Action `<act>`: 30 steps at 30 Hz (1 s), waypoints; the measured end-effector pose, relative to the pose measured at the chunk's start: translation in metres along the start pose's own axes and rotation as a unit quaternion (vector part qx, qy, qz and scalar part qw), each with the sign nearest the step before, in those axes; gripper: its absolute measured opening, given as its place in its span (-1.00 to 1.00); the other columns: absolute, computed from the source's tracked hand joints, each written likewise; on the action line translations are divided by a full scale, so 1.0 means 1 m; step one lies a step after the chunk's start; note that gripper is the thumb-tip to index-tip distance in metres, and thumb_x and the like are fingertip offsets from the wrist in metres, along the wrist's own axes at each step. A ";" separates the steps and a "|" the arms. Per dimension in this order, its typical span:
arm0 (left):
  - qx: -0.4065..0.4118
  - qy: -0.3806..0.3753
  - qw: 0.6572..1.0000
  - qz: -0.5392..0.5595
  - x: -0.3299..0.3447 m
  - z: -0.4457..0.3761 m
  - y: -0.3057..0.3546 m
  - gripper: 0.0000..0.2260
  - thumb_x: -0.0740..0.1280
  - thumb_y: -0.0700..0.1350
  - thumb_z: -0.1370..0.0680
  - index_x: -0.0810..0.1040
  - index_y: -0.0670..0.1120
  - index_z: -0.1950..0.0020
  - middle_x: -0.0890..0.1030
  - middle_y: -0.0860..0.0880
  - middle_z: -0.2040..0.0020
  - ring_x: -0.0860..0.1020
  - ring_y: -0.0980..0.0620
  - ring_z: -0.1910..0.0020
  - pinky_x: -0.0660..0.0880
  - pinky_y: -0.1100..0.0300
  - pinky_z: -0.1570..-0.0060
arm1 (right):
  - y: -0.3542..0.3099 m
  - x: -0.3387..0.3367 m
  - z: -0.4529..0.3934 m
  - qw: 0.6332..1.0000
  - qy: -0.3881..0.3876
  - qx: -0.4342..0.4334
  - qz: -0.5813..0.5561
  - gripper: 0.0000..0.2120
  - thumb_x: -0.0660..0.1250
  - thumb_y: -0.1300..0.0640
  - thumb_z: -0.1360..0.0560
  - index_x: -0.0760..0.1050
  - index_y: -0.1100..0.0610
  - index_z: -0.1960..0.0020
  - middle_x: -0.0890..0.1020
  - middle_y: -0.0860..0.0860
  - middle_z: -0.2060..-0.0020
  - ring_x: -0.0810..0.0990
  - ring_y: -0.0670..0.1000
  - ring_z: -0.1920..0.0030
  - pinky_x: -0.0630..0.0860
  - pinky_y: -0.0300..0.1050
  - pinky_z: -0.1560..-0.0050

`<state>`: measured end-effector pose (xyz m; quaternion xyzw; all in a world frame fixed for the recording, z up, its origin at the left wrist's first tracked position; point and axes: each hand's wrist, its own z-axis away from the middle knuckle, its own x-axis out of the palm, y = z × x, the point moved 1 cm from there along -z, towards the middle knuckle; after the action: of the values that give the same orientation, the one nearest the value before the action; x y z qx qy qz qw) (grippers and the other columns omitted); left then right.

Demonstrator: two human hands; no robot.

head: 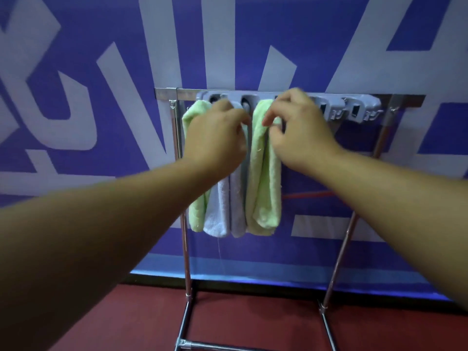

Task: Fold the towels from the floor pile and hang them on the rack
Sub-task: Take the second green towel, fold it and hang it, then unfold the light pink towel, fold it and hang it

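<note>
The left hand (pixel 217 127) is curling its fingers round the top of the white towel (pixel 225 206), and the right hand (pixel 291 125) is pinching the upper fold of the green towel (pixel 264 173) just right of it — probably seating both in the grey clip holder (pixel 354 107) so they hang straight. Another green towel (pixel 196 115) is hanging at the far left of the rack (pixel 405 98) — the floor pile is out of view.

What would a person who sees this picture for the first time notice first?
Two bare forearms reach in from the lower corners, and the left hand and right hand meet at a grey clip strip on a metal rack. Below the hands hang two light green towels and a white towel. Behind stands a purple wall with large pale letters.
</note>
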<state>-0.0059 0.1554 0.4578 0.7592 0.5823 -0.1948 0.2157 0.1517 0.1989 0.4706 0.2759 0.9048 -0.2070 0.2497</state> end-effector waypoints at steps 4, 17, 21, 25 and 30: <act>-0.026 -0.034 0.999 0.025 -0.013 0.090 0.012 -0.74 0.22 -0.11 -0.49 0.64 0.04 -0.08 0.56 -0.01 -0.01 0.59 -0.12 0.18 0.55 -0.02 0.31 | -0.020 0.004 0.064 0.997 -0.055 -0.043 -0.035 -0.85 0.29 0.29 -0.42 0.61 0.15 0.12 0.51 0.03 -0.03 0.54 0.04 -0.02 0.52 -0.02 -0.07; -0.276 -0.428 0.861 0.000 0.105 0.395 0.008 -0.67 0.24 -0.12 -0.50 0.60 0.10 -0.21 0.59 -0.02 -0.19 0.57 -0.10 -0.18 0.49 0.10 -0.10 | 0.039 0.155 0.368 0.907 -0.397 0.139 -0.012 -0.88 0.31 0.21 -0.40 0.59 0.04 0.17 0.59 0.01 0.25 0.61 0.14 0.16 0.50 -0.09 0.09; -0.317 -0.527 0.788 -0.013 0.159 0.476 -0.004 -0.70 0.22 -0.12 -0.49 0.61 0.09 -0.15 0.61 0.00 -0.16 0.60 -0.10 -0.13 0.52 0.09 -0.07 | 0.074 0.215 0.465 0.852 -0.474 0.215 -0.051 -0.86 0.31 0.25 -0.38 0.62 0.07 0.22 0.69 0.01 0.30 0.66 0.08 0.24 0.57 -0.08 0.16; -0.384 -0.582 0.717 -0.011 0.200 0.535 -0.027 -0.72 0.21 -0.12 -0.49 0.60 0.07 -0.13 0.63 0.01 -0.13 0.60 -0.09 -0.13 0.52 0.09 -0.07 | 0.091 0.269 0.538 0.810 -0.522 0.261 -0.065 -0.86 0.27 0.21 -0.35 0.59 0.07 0.27 0.67 0.03 0.34 0.63 0.09 0.28 0.54 -0.06 0.23; -0.408 -0.630 0.659 -0.032 0.240 0.595 -0.043 -0.68 0.18 -0.05 -0.45 0.61 0.09 -0.13 0.57 0.00 -0.19 0.56 -0.06 -0.16 0.54 0.04 -0.16 | 0.093 0.332 0.599 0.752 -0.584 0.303 -0.032 -0.85 0.24 0.17 -0.52 0.59 0.09 0.08 0.66 0.06 0.12 0.64 0.12 0.07 0.44 -0.17 0.17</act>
<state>-0.0148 0.0278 -0.1720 0.2710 0.3519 -0.3764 0.8131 0.1696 0.0944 -0.2125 0.1335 0.4810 -0.5990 0.6261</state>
